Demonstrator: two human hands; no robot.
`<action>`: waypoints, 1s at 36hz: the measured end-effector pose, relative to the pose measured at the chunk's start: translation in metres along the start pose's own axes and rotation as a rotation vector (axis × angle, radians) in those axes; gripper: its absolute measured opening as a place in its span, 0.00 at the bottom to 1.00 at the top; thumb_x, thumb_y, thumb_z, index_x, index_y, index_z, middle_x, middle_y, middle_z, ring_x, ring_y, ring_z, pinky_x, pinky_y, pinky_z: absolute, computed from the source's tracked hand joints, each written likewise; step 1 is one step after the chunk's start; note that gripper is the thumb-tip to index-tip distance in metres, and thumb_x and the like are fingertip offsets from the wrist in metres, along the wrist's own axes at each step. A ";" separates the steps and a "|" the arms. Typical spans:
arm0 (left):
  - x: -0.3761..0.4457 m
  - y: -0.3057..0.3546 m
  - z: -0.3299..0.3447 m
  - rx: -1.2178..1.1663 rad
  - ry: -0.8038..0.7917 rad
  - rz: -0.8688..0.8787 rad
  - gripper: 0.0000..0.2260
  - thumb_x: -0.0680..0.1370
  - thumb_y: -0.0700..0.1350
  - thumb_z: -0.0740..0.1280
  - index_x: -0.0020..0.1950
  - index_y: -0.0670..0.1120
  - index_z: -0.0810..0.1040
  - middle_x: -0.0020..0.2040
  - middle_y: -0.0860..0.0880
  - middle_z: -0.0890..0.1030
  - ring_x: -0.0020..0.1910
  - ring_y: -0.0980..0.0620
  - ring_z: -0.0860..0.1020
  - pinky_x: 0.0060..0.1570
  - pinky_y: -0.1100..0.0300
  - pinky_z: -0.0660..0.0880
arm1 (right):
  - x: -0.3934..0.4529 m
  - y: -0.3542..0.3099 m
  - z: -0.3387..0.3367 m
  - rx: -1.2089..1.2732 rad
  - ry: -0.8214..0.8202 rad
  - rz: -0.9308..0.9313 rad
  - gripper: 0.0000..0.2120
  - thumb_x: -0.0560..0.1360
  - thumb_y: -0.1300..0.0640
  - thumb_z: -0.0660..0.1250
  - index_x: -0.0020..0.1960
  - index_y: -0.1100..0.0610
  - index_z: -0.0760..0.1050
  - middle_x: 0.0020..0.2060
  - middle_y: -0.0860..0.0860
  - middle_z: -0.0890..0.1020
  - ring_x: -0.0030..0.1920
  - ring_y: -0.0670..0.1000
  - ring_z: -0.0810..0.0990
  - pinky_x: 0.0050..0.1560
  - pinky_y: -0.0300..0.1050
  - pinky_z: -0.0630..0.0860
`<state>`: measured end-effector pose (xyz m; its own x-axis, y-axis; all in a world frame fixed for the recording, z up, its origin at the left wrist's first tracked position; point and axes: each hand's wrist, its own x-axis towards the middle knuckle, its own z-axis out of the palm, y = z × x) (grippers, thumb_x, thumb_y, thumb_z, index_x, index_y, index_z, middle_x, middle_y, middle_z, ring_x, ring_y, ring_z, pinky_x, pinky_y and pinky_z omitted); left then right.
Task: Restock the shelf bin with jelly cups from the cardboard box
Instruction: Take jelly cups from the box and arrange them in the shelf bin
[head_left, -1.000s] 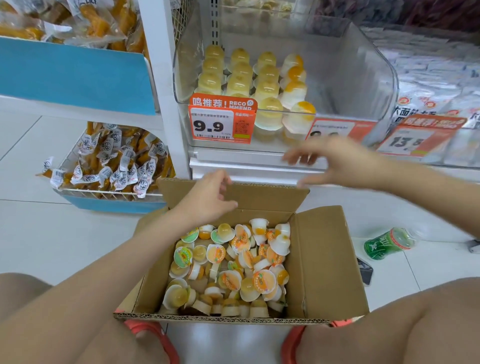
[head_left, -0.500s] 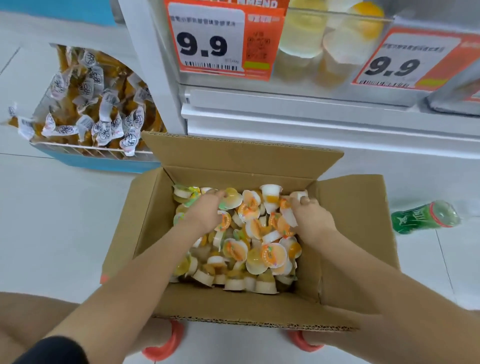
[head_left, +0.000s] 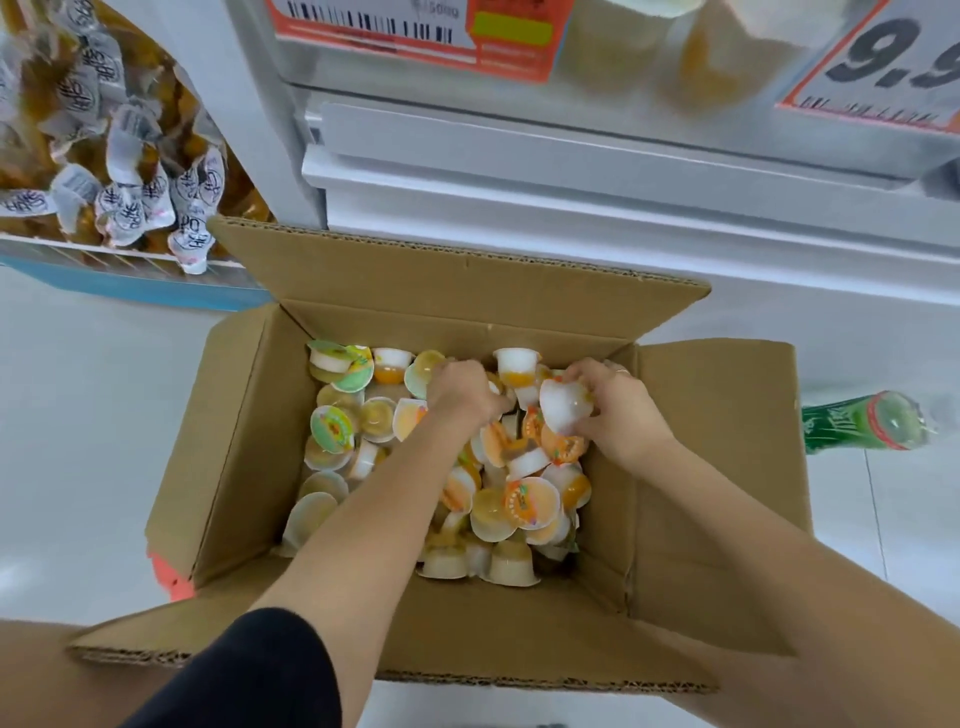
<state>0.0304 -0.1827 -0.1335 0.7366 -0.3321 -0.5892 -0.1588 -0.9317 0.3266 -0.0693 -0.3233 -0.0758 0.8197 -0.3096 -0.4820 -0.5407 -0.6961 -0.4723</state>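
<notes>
An open cardboard box (head_left: 249, 436) sits on the floor below me, filled with several loose jelly cups (head_left: 519, 504) with orange, yellow and green lids. Both hands are down inside it at the far end. My right hand (head_left: 618, 410) grips a white-and-orange jelly cup (head_left: 563, 408), tilted on its side. My left hand (head_left: 462, 389) is curled down into the pile; its fingertips are hidden among the cups, so what it holds is unclear. The clear shelf bin (head_left: 613, 62) shows only as a blurred front edge at the top.
Orange price tags (head_left: 883, 67) hang on the bin's front. A white shelf ledge (head_left: 571, 176) runs just behind the box. A wire basket of wrapped snacks (head_left: 119, 171) stands at the upper left. A green bottle (head_left: 867, 421) lies on the floor to the right.
Both hands came down from shelf level into the box. My view dropped and moved closer. My right hand has since closed round a jelly cup and my left hand has moved right.
</notes>
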 end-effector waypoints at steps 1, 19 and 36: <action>-0.002 -0.002 -0.003 -0.074 -0.039 -0.038 0.15 0.70 0.54 0.70 0.43 0.44 0.73 0.44 0.46 0.76 0.47 0.46 0.75 0.39 0.58 0.71 | -0.004 0.001 -0.004 0.111 0.003 -0.022 0.23 0.66 0.63 0.75 0.57 0.50 0.73 0.54 0.53 0.74 0.51 0.54 0.77 0.45 0.42 0.71; -0.156 0.026 -0.165 -1.394 -0.612 -0.068 0.26 0.66 0.43 0.70 0.63 0.41 0.73 0.51 0.39 0.79 0.50 0.42 0.80 0.55 0.47 0.77 | -0.106 -0.074 -0.117 0.601 -0.091 -0.396 0.25 0.65 0.72 0.75 0.52 0.50 0.71 0.53 0.49 0.77 0.43 0.44 0.81 0.45 0.38 0.78; -0.236 0.037 -0.179 -1.526 -0.480 0.203 0.22 0.69 0.41 0.68 0.62 0.38 0.73 0.58 0.36 0.79 0.56 0.41 0.80 0.54 0.49 0.77 | -0.154 -0.117 -0.133 0.551 0.034 -0.553 0.29 0.65 0.47 0.71 0.65 0.51 0.72 0.60 0.45 0.79 0.59 0.40 0.77 0.58 0.38 0.75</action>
<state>-0.0319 -0.1128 0.1504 0.4762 -0.7120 -0.5161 0.7627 0.0423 0.6454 -0.1073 -0.2798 0.1521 0.9980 -0.0370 -0.0507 -0.0602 -0.3355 -0.9401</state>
